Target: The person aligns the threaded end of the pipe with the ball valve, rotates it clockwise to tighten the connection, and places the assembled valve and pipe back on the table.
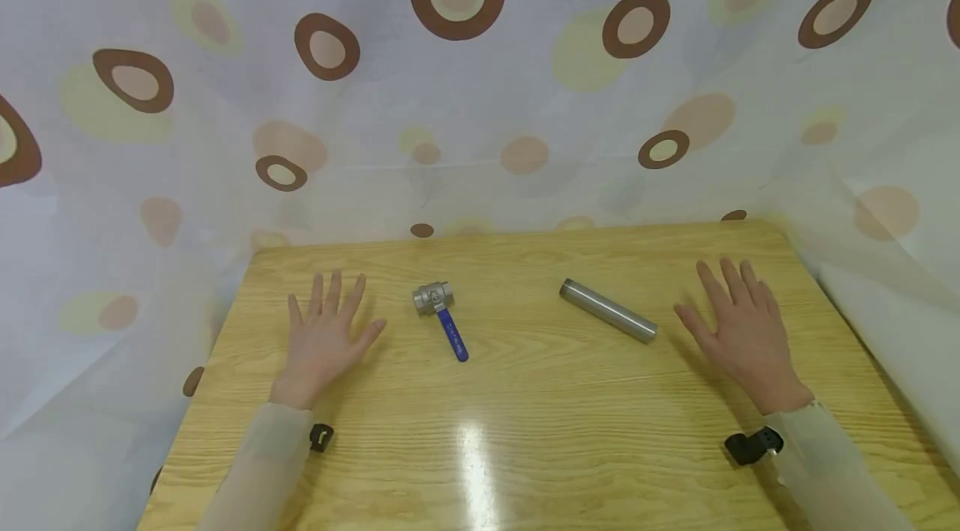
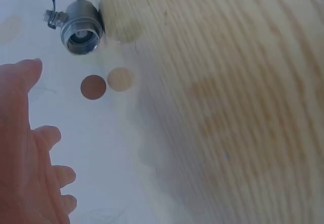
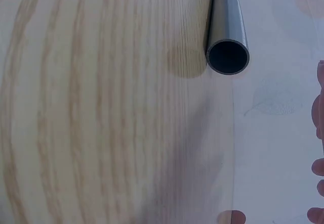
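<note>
A metal ball valve (image 1: 432, 298) with a blue lever handle (image 1: 453, 335) lies left of the middle of the wooden table. To its left is my left hand (image 1: 322, 343), fingers straight and spread, holding nothing. In the left wrist view the valve (image 2: 82, 28) turns its threaded opening toward the camera, apart from the thumb. A plain metal pipe (image 1: 608, 311) lies slanted on the right half of the table. My right hand (image 1: 745, 339) is spread beside the pipe's near end without touching it. The right wrist view shows the hollow end of the pipe (image 3: 228, 32).
The wooden table (image 1: 540, 439) reaches back to a white curtain (image 1: 480, 97) with brown and yellow circles, which also hangs along both sides. Each wrist wears a small black device, such as the one on the right wrist (image 1: 753, 446).
</note>
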Tool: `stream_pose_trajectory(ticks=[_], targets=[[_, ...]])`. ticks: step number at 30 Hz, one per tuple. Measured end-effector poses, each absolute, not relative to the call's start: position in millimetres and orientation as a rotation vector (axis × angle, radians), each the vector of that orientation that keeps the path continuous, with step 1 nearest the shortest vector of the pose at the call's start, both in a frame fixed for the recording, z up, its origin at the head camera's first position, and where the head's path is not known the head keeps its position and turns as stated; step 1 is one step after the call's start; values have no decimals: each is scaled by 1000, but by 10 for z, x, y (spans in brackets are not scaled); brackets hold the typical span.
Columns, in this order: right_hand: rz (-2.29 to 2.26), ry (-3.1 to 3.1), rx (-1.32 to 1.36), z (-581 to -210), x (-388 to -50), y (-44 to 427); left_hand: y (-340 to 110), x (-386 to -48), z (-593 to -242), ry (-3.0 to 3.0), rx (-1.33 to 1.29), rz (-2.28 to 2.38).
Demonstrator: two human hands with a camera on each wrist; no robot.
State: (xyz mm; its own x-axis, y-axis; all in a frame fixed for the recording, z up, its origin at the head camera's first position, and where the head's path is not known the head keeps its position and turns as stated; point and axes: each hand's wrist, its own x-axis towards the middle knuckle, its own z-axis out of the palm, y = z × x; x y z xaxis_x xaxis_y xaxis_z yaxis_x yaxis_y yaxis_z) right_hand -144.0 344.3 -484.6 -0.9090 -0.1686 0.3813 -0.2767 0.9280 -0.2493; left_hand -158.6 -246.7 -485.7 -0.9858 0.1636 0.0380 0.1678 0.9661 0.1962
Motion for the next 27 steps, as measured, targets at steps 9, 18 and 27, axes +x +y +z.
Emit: stream_pose_trajectory(ticks=[9,18,27], targets=[[364,-2624,399,-4838,-1462,3394,-2383,-1573,-4897,-3046,-315,-462],[410,-2586,432,-4843,-1463,3342,-2287,-1600,-4906,-3002,-330,-678],[411,-2498,505,-4871,-1510,3278,-2214,-1650,-4934,-2954,-313,-1019]])
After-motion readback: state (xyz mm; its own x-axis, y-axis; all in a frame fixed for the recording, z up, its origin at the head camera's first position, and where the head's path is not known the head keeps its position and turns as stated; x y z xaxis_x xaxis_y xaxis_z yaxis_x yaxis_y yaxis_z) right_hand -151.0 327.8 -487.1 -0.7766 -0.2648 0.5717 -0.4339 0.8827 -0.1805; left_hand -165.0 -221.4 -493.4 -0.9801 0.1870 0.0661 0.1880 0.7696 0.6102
